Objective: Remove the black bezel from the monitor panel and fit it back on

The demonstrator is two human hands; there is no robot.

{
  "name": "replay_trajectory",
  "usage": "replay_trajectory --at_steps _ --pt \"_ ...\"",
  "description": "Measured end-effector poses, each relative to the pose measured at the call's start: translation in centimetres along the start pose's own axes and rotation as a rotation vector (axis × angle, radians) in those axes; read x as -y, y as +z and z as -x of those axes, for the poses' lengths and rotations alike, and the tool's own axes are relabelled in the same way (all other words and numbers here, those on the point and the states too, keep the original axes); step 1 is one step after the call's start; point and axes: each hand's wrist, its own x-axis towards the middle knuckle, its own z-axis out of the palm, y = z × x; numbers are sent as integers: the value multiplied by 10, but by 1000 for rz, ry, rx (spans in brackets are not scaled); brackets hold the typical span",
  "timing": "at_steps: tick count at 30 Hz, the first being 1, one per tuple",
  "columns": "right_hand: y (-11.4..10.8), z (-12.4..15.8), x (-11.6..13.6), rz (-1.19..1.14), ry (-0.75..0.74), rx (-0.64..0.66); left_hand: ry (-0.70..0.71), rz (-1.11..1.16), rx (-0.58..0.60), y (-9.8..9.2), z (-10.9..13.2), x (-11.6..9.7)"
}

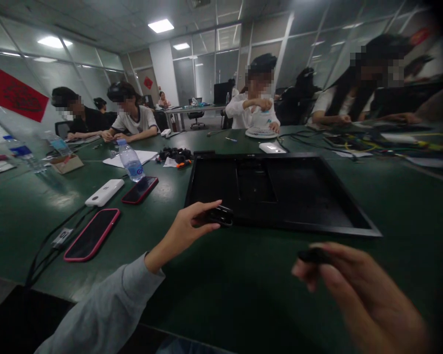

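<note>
Between the thumb and fingers of my left hand (186,228) is a small glossy black part (220,215), held just over the near edge of a large black plastic frame (299,219). The frame lies flat on the green table (221,280), its hollow side up. My right hand (358,280), lower and to the right, pinches a small dark piece (315,255). Blur keeps me from making out what kind of thing that piece is. The two hands are well apart.
To the left lie a pink-cased phone (92,235), a second phone (140,190), a white power bank (105,192) with cables and a water bottle (131,161). Behind the frame are a white device (272,147) and a round fan grille (261,132) under a co-worker's hands. Other people sit around the table.
</note>
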Motion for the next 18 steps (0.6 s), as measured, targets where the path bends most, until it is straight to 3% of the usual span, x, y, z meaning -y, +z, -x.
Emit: replay_trajectory --at_steps 2,6,13,18 --pt "14 -23 1 -68 87 77 31 -8 14 5 0 -6" --pt "38 -51 3 -24 44 212 66 8 32 15 0 -15" --pt "57 -50 -2 384 -180 284 68 26 18 23 3 -16" --pt "59 -52 -2 514 -304 220 50 49 -15 27 3 -15"
